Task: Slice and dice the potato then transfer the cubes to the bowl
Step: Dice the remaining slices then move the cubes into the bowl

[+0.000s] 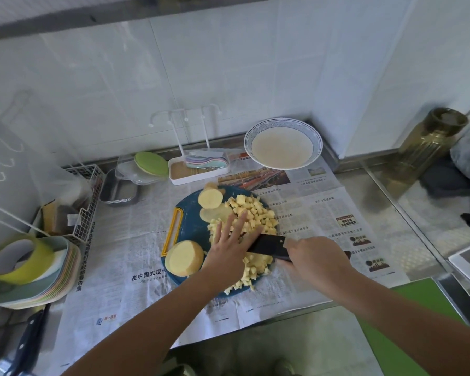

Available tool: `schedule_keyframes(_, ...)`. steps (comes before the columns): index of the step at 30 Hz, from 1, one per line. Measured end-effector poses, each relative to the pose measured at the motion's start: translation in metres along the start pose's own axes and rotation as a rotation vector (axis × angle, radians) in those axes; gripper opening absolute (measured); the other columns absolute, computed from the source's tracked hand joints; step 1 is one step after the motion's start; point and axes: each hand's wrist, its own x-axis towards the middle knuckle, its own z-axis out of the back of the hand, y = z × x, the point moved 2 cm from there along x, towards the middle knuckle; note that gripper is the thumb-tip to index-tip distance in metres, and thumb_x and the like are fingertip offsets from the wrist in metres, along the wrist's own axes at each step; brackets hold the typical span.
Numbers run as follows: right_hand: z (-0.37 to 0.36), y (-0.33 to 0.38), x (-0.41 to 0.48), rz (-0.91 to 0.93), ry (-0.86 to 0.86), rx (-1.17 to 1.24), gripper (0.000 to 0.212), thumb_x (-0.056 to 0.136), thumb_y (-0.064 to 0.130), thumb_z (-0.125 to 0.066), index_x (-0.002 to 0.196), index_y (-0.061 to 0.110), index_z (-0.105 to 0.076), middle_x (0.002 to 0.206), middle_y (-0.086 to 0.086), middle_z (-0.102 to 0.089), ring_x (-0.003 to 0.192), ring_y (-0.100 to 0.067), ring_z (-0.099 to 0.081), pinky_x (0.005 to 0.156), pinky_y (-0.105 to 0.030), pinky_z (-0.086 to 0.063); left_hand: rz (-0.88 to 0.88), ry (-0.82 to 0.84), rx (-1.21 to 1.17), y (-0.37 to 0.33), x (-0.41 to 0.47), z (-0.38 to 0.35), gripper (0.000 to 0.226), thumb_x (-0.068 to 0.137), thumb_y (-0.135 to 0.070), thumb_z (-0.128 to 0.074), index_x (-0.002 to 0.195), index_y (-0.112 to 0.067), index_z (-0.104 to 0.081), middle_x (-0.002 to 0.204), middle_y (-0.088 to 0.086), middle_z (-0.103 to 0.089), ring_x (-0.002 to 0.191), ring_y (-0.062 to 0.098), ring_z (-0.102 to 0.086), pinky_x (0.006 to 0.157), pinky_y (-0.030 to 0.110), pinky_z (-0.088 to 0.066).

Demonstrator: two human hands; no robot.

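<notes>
Two bare forearms come in from the bottom edge, both reaching up to the round blue board (190, 229) at centre frame. The left hand (228, 245) lies flat on the heap of potato cubes (255, 213), its fingers (240, 222) straight and spread apart, pressing down on the pile. The right hand (315, 256), just right of the board, has its fingers curled tight round the handle of a black knife (266, 244), whose blade points left and meets the edge of the left hand among the cubes. All the cubes sit on the board's right half. A potato half (183, 257) rests cut face up at the board's lower left, and slices (210, 198) lie at its upper left. The bowl (282, 124) stands apart, above and right of the board, on the newspaper (323, 213) covering the table (407, 213).
</notes>
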Motion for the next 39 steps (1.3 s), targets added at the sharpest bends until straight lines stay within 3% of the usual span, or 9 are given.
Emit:
schedule_keyframes(5,0.004,-0.028,-0.013,-0.057,0.068,0.001,0.042,0.101,0.05,-0.033,0.113,0.015,-0.053,0.063,0.01,-0.032,0.048,-0.004,-0.028,0.042,-0.02,-0.02,0.077,0.024,-0.069,0.029,0.013,-0.01,0.089,0.088,-0.009,-0.044,0.149,-0.039,0.013,0.144,-0.005,0.039,0.131,0.027,0.04,0.115,0.048,0.014)
schedule_keyframes(11,0.002,-0.05,-0.017,-0.218,0.059,0.131,0.042,0.096,0.061,-0.03,0.087,0.022,-0.044,0.06,0.009,-0.039,0.046,-0.004,-0.034,0.043,-0.019,-0.026,0.149,-0.037,-0.415,0.054,0.026,-0.018,0.059,0.097,-0.015,-0.043,0.151,-0.026,-0.023,0.159,-0.004,0.004,0.146,0.026,0.017,0.119,0.045,0.008)
schedule_keyframes(14,-0.001,-0.05,-0.011,-0.268,0.076,0.332,0.041,0.095,0.06,-0.038,0.075,0.025,-0.041,0.056,0.007,-0.043,0.043,-0.006,-0.039,0.043,-0.021,-0.03,0.2,-0.173,-0.626,0.059,0.024,-0.017,0.036,0.103,-0.028,-0.039,0.132,-0.017,-0.058,0.157,0.0,-0.02,0.148,0.02,0.003,0.12,0.037,-0.007)
schedule_keyframes(16,-0.006,-0.046,-0.006,-0.284,0.091,0.488,0.04,0.094,0.057,-0.045,0.07,0.025,-0.042,0.054,0.007,-0.044,0.041,-0.006,-0.039,0.042,-0.021,-0.031,0.221,-0.238,-0.639,0.062,0.023,-0.013,0.031,0.101,-0.023,-0.044,0.121,-0.016,-0.067,0.154,0.002,-0.031,0.148,0.02,-0.005,0.116,0.029,-0.011)
schedule_keyframes(20,-0.018,-0.027,0.005,-0.315,0.099,0.709,0.043,0.092,0.054,-0.052,0.067,0.021,-0.045,0.054,0.007,-0.042,0.041,-0.006,-0.035,0.042,-0.02,-0.028,0.27,-0.21,-0.666,0.075,0.014,-0.008,0.042,0.095,0.003,-0.045,0.127,-0.019,-0.062,0.149,-0.003,-0.038,0.144,0.02,-0.023,0.113,0.023,-0.019)
schedule_keyframes(24,-0.023,-0.003,0.012,-0.312,0.071,0.874,0.042,0.092,0.05,-0.056,0.063,0.022,-0.045,0.049,0.008,-0.04,0.037,-0.005,-0.034,0.041,-0.018,-0.029,0.375,-0.138,-0.658,0.104,-0.004,-0.007,0.041,0.095,-0.006,-0.052,0.134,-0.018,-0.055,0.147,0.001,-0.043,0.132,0.02,-0.043,0.105,0.023,-0.031)
schedule_keyframes(27,-0.027,0.016,0.014,-0.306,0.06,1.031,0.038,0.091,0.047,-0.058,0.066,0.019,-0.051,0.048,0.008,-0.04,0.036,-0.004,-0.034,0.041,-0.017,-0.028,0.468,-0.073,-0.612,0.127,-0.024,-0.015,0.045,0.094,-0.026,-0.06,0.136,-0.016,-0.051,0.145,0.008,-0.043,0.131,0.023,-0.041,0.105,0.025,-0.028)
schedule_keyframes(32,-0.033,0.052,0.019,-0.279,0.055,1.156,0.043,0.092,0.044,-0.058,0.06,0.018,-0.048,0.041,0.01,-0.036,0.035,-0.004,-0.035,0.042,-0.016,-0.029,0.505,0.14,-0.46,0.116,-0.045,-0.033,0.097,0.071,-0.058,-0.074,0.15,-0.032,-0.022,0.149,-0.001,-0.025,0.134,0.025,-0.027,0.105,0.044,-0.036)
schedule_keyframes(39,-0.047,0.096,0.018,-0.287,0.123,1.292,0.047,0.093,0.043,-0.057,0.058,0.018,-0.039,0.044,0.008,-0.032,0.036,-0.006,-0.03,0.044,-0.022,-0.026,0.54,0.131,-0.387,0.111,-0.034,-0.035,0.092,0.071,-0.037,-0.08,0.146,-0.025,-0.027,0.143,0.004,-0.03,0.127,0.029,-0.031,0.098,0.043,-0.043)
